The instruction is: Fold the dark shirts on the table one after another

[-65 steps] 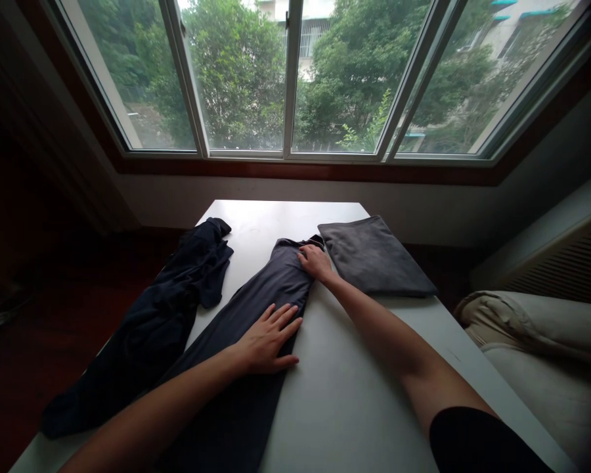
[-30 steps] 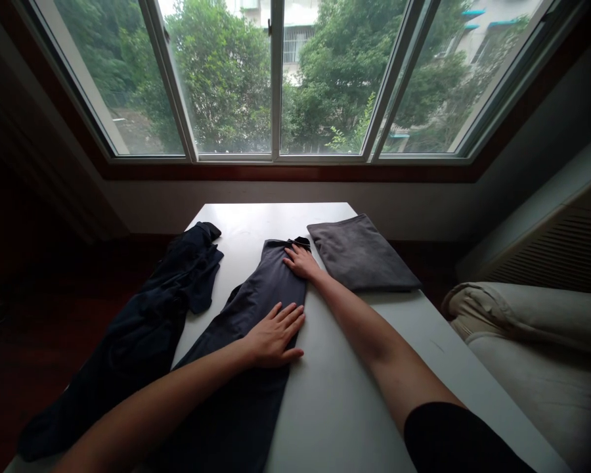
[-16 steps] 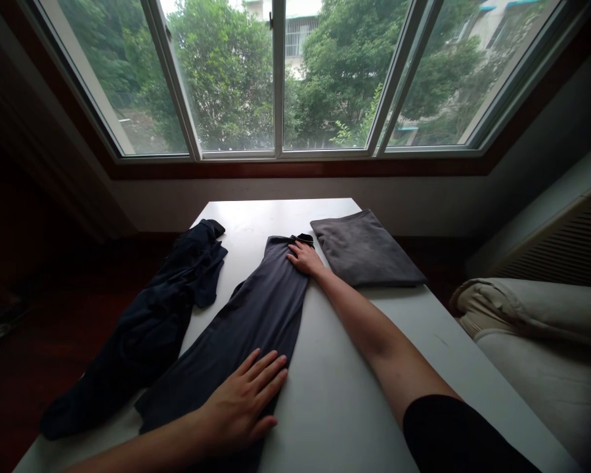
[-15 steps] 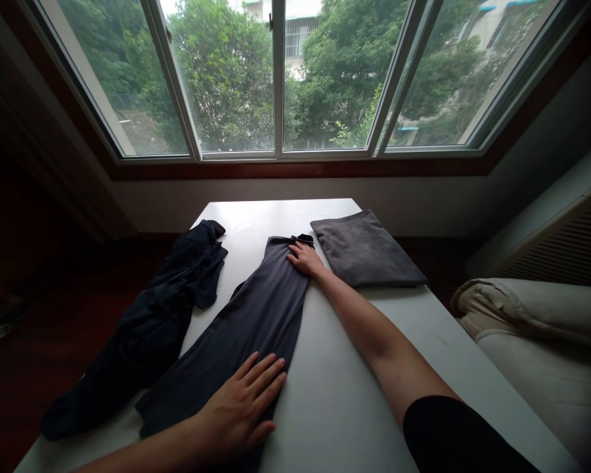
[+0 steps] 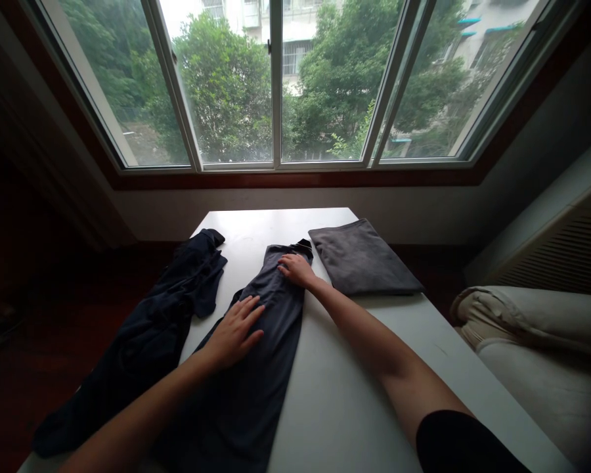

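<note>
A pair of dark grey trousers (image 5: 261, 368) lies lengthwise on the white table (image 5: 354, 394), folded in half along its length. My left hand (image 5: 234, 330) rests flat on the middle of them, fingers spread and open. Farther away, my right hand (image 5: 294, 269) lies on the trousers near their waistband, fingers stretched out and pressing the cloth. Neither hand holds anything.
A crumpled dark navy garment (image 5: 148, 335) hangs over the table's left edge. A folded grey cloth (image 5: 362, 256) lies at the far right of the table. A beige cushioned seat (image 5: 536, 341) stands to the right. Windows (image 5: 276, 79) run along the far wall.
My left hand has slid away from me, from the near part of the trousers up to their middle. My right hand has shifted slightly left on the waistband end.
</note>
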`<state>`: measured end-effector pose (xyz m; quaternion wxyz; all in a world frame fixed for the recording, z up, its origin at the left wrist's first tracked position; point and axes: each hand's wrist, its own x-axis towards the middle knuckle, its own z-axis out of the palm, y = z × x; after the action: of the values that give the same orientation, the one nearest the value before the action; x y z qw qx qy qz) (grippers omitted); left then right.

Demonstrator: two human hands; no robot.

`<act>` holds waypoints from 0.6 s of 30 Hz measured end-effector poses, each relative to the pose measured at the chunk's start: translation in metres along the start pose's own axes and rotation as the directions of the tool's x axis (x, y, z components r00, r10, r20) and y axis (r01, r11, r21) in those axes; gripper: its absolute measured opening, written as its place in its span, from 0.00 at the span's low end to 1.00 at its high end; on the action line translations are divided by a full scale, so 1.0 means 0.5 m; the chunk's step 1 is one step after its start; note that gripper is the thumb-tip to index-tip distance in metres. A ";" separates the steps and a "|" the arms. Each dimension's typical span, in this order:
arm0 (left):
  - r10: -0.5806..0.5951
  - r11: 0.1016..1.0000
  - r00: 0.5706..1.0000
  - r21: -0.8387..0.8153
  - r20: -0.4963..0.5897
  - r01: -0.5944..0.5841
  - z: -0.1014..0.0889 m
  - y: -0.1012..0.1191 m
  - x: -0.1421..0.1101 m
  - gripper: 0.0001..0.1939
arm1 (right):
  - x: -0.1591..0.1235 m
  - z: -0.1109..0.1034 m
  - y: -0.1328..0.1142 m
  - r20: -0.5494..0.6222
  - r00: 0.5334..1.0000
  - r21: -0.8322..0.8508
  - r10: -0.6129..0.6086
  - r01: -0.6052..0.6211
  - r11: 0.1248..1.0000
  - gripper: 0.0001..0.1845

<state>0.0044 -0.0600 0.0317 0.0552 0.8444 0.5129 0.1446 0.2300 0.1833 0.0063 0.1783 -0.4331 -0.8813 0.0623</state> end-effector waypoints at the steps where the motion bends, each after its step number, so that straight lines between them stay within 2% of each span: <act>1: -0.032 0.999 0.999 0.021 0.001 0.032 0.011 -0.022 0.012 0.30 | -0.004 0.004 -0.012 0.033 0.999 -0.005 -0.015 0.015 1.000 0.25; 4: -0.108 0.992 0.994 0.064 0.012 0.107 0.042 -0.071 0.022 0.32 | -0.016 0.024 -0.034 0.104 0.995 -0.038 0.013 -0.009 0.999 0.32; 7: -0.120 0.990 0.993 0.082 0.025 0.117 0.051 -0.089 0.005 0.33 | -0.019 0.041 -0.034 0.136 0.990 -0.062 0.024 -0.016 0.998 0.36; 13: -0.125 0.987 0.991 0.105 0.046 0.120 0.033 -0.083 -0.049 0.36 | 0.019 0.054 -0.008 0.175 0.985 -0.064 -0.009 0.021 0.998 0.38; 18: -0.194 0.976 0.978 0.114 0.074 0.185 0.030 -0.064 -0.076 0.38 | 0.056 0.046 0.009 0.182 0.983 -0.058 -0.033 0.044 0.997 0.36</act>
<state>-0.0346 -0.0776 0.0028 0.0454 0.7986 0.5954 0.0753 0.2092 0.2090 -0.0089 0.0852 -0.4138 -0.9036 0.0705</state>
